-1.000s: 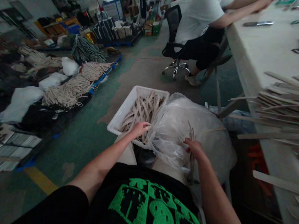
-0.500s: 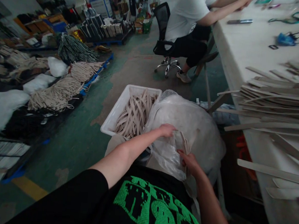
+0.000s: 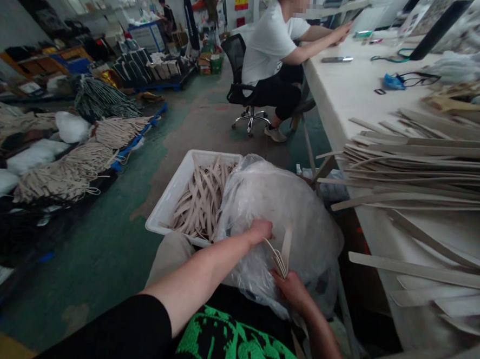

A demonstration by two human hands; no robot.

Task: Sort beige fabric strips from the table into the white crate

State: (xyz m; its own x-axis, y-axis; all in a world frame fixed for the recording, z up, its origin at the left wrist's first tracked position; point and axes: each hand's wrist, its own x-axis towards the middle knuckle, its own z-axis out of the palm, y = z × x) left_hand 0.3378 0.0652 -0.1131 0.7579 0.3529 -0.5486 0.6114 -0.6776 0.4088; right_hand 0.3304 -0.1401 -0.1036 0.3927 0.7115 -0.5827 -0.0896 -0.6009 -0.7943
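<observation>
My right hand (image 3: 292,288) is closed around the lower end of a small bunch of flat beige straps (image 3: 279,260), which fan out upward. One strap in the bunch stands apart and points up. Just beyond and to the left, my left hand (image 3: 261,232) is closed at the tip of a strap that bends away from the bunch; its fingertips are partly hidden. Both hands are above a large clear plastic bag (image 3: 303,205) that bulges in front of my lap. Left of the bag, a white bin (image 3: 169,197) holds many similar straps.
On the right, a white table (image 3: 331,87) carries a pile of long beige strips (image 3: 407,168), several jutting past its edge. A co-worker (image 3: 264,45) sits on an office chair (image 3: 235,54) at its far side. Pallets with strap bundles (image 3: 70,169) line the left floor.
The view has tilted up and turned right, showing more of the table and co-worker. My left hand has come nearer the straps' tips, and the straps are more fanned out.
</observation>
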